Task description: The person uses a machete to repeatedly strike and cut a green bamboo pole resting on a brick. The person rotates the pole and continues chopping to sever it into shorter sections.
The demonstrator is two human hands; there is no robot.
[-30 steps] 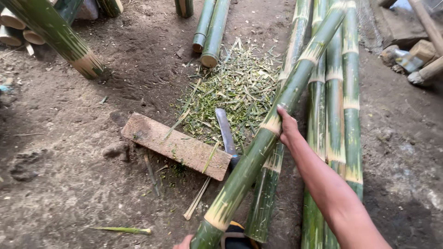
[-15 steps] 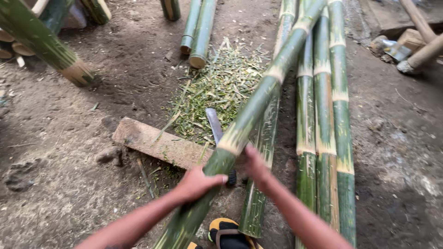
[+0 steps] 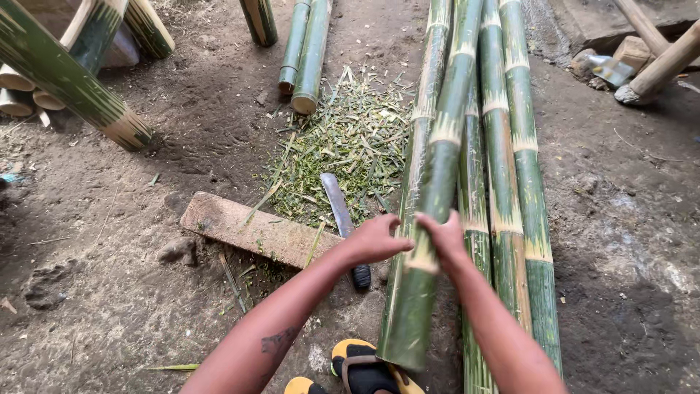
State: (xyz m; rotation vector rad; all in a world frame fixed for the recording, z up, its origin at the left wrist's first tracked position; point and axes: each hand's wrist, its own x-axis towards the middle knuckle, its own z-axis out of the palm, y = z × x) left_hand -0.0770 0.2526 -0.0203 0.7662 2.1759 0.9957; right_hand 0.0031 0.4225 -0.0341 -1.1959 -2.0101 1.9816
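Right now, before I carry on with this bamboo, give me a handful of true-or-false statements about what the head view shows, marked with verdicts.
1. Both hands grip the same bamboo pole. True: the left hand and right hand clasp it from either side.
2. The machete is in the right hand. False: it lies on the ground, blade on the wooden plank, in neither hand.
3. Green shavings lie beyond the plank. True.
4. The held pole is the only bamboo on the ground. False: more poles lie alongside it to the right.
5. The plank stands upright. False: it lies flat on the dirt.
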